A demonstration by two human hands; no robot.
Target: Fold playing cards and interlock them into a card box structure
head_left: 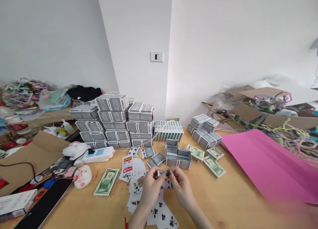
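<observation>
My left hand (152,186) and my right hand (181,182) meet at the front middle of the table, fingers pinched on a playing card (167,184). Red pips show on the card between them; how it is bent is partly hidden by the fingers. Just beyond my hands stands a small stepped piece built of folded cards (177,158), with grey patterned backs outward. Loose playing cards (135,184) lie spread left of and under my left wrist. A five of clubs (164,215) lies face up between my forearms.
Stacked card blocks (111,119) stand along the wall, with a smaller stack (205,129) to the right. Green card boxes (106,182) lie on both sides. A power strip (99,154), a black tablet-like slab (47,204), and a pink sheet (270,166) flank the work area.
</observation>
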